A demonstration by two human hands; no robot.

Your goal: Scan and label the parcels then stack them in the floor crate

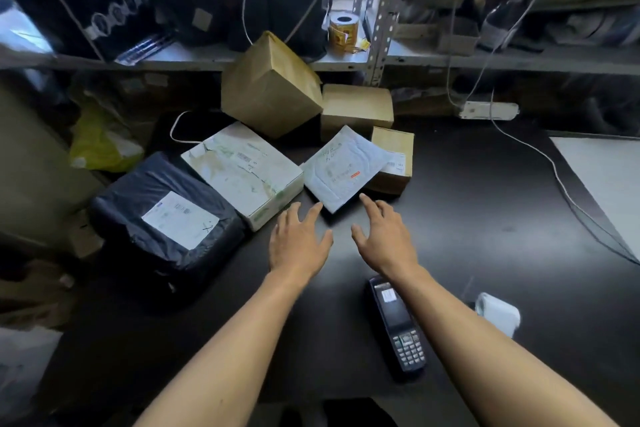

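The padded mailer (341, 168) lies on the desk (485, 218) turned like a diamond, its near corner pointing between the two hands and its far edge propped on a small carton (394, 158). Both hands — left (298, 239), right (384, 236) — reach in empty, fingers spread; the left fingertip is nearest that corner. The scanner (398, 326) lies under the right forearm.
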